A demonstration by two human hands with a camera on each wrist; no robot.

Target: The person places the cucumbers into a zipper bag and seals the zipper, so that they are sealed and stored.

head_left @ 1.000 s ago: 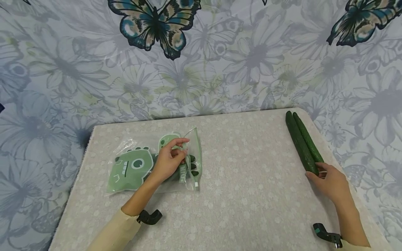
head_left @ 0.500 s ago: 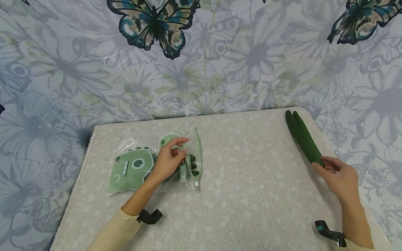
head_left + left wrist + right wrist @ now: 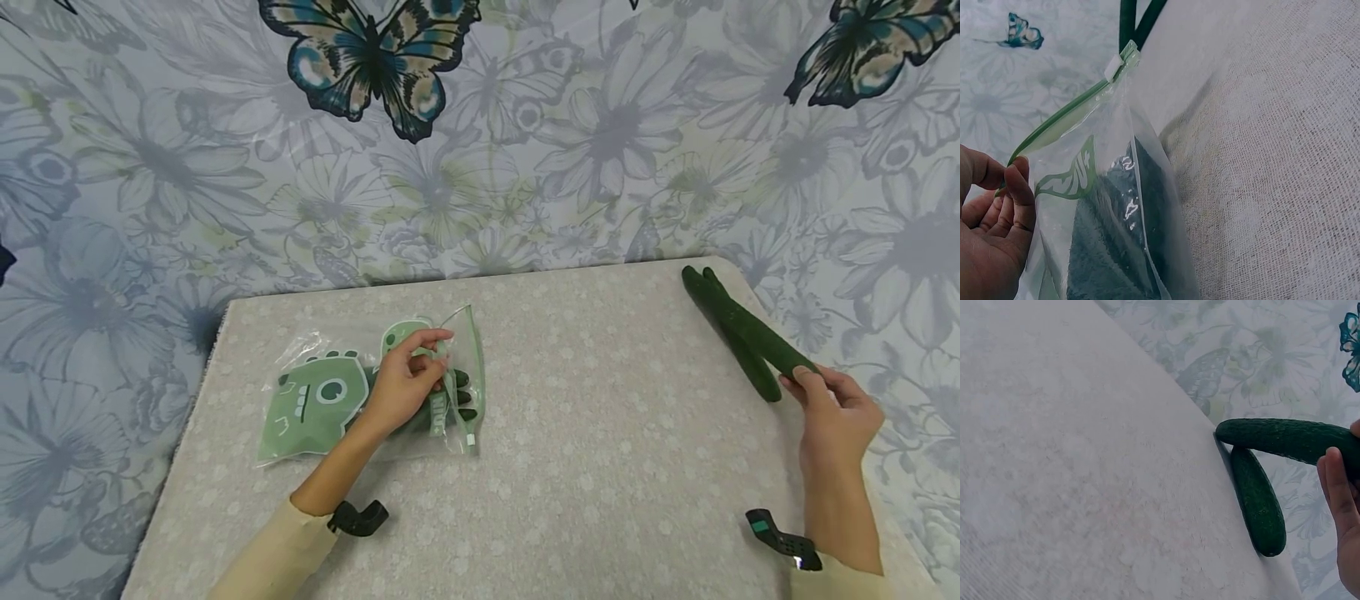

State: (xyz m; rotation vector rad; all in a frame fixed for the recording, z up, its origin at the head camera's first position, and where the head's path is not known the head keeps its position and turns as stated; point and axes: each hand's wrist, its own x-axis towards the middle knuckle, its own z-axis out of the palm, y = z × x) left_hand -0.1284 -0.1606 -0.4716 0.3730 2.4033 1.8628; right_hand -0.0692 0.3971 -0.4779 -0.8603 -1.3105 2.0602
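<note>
A clear zip bag (image 3: 390,442) with a green cartoon print lies on the left of the table, something dark inside. My left hand (image 3: 401,387) pinches its green-edged opening (image 3: 1060,119); the white slider (image 3: 1113,67) sits at the far end of the zip in the left wrist view. At the right, my right hand (image 3: 836,421) grips the near end of one cucumber (image 3: 765,340), raised off the table at that end. It crosses over a second cucumber (image 3: 753,371), which lies on the cloth. The right wrist view shows the gripped cucumber (image 3: 1285,437) above the lying one (image 3: 1260,506).
A pale patterned cloth (image 3: 585,417) covers the table, whose right edge runs close by the cucumbers. Behind the table hangs a backdrop (image 3: 525,183) with flowers and butterflies. Each wrist carries a black device.
My right hand has lifted the near end of one cucumber and swung it to the right, so the two now cross instead of lying side by side. The left hand and bag have stayed still.
</note>
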